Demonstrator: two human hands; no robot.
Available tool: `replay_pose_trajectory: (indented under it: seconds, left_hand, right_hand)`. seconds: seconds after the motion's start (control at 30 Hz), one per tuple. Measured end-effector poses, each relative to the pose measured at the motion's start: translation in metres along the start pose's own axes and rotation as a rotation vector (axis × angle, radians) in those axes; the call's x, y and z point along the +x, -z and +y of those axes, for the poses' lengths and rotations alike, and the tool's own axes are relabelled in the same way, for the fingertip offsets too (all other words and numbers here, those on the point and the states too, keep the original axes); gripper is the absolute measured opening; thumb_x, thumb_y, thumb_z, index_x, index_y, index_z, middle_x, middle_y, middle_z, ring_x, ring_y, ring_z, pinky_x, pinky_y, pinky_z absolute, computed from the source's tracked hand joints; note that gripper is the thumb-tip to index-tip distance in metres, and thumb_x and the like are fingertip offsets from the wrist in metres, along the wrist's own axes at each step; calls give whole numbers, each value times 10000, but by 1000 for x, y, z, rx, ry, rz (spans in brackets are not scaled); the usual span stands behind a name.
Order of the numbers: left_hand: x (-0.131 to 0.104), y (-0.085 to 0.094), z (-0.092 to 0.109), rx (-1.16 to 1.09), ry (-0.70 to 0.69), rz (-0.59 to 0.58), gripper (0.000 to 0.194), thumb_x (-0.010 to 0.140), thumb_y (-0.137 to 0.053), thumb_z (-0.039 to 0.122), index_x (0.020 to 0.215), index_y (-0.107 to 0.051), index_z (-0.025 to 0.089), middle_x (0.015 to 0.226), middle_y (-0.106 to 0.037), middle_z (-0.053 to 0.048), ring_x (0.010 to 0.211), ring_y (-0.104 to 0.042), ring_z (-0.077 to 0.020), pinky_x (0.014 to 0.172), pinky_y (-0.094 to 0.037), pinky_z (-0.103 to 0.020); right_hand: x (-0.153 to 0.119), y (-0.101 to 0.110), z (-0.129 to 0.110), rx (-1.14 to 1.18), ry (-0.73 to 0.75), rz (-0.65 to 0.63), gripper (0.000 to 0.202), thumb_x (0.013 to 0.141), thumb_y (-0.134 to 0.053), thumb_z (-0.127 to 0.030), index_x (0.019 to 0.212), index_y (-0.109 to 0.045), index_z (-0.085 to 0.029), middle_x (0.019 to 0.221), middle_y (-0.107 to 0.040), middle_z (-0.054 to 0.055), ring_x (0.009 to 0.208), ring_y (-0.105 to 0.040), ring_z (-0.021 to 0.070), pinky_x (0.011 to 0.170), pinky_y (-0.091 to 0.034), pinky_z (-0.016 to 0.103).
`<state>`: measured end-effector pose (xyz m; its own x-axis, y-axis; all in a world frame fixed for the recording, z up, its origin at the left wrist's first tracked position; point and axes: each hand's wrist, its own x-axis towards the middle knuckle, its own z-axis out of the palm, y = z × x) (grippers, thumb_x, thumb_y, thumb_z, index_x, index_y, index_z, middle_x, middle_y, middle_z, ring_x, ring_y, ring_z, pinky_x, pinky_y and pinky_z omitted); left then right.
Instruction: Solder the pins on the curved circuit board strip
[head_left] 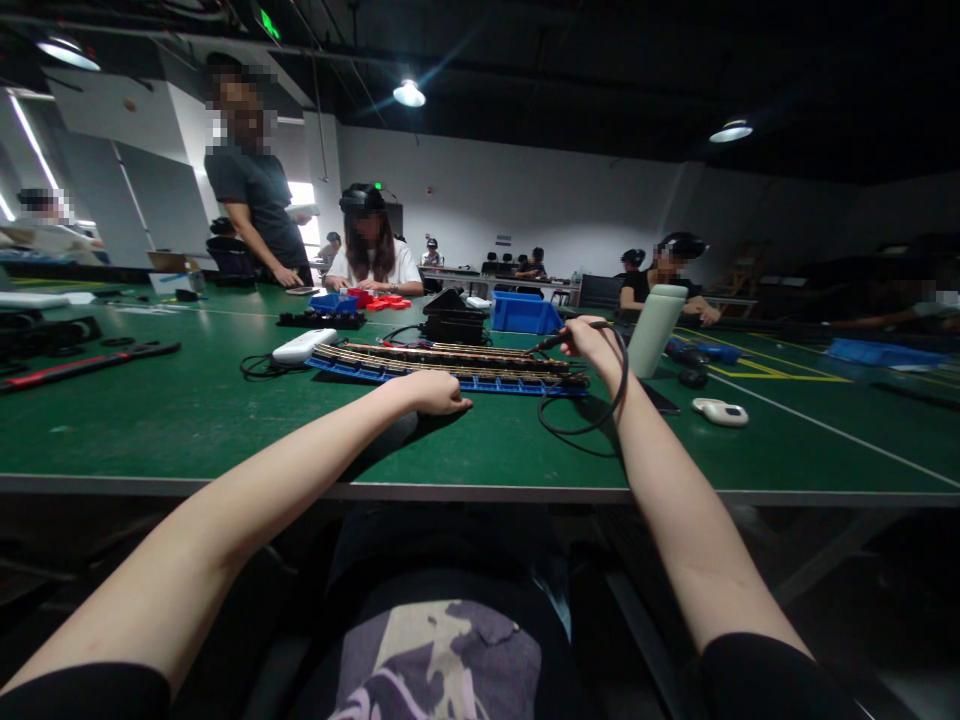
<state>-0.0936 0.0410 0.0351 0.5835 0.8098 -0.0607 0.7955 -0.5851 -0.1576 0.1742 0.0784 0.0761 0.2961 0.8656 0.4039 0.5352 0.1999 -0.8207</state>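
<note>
On the table in front of me lies a long, slightly curved blue strip [465, 383] carrying rows of copper-coloured bars and dark parts. My right hand [589, 338] grips a black soldering iron [553, 342] like a pen, its tip pointing left at the strip's right-hand part; contact cannot be made out. A thick black cable [624, 375] runs from the iron and loops beside my forearm. My left hand [441, 392] rests at the strip's front edge with its fingers curled closed. Whatever those fingers may hold is hidden.
Behind the strip stand a black box [454, 322] and a blue bin [523, 311]. A pale green bottle [654, 335] is right of my hand, near a white case [720, 411]. A white device [304, 346] sits left; a red-black tool [90, 366] lies farther left. People work across the table.
</note>
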Motion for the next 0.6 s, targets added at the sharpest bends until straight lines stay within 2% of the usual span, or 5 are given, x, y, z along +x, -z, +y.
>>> replay_pose_trajectory:
  seconds: [0.33,0.6]
  left_hand:
    - [-1,1,1,14,10,-8,581,959,-336,530,849,-751,138,800,-715,-126,674,-632,-207,596,-386,-277]
    - [0,-1,-1,-24,6,26,560,949,-372,528,758,-730,142,708,-683,-109,629,-616,-190,591,-391,-271]
  right_hand:
    - [2,-1,3,1,6,-6,192,838,-514,-200,665,-589,-163,461,-568,-8,421,-558,107,478,-480,185]
    - [0,0,1,-6,10,-8,185,836,-536,-225,669,-591,-169,465,-566,-6,430,-563,113,488,-483,192]
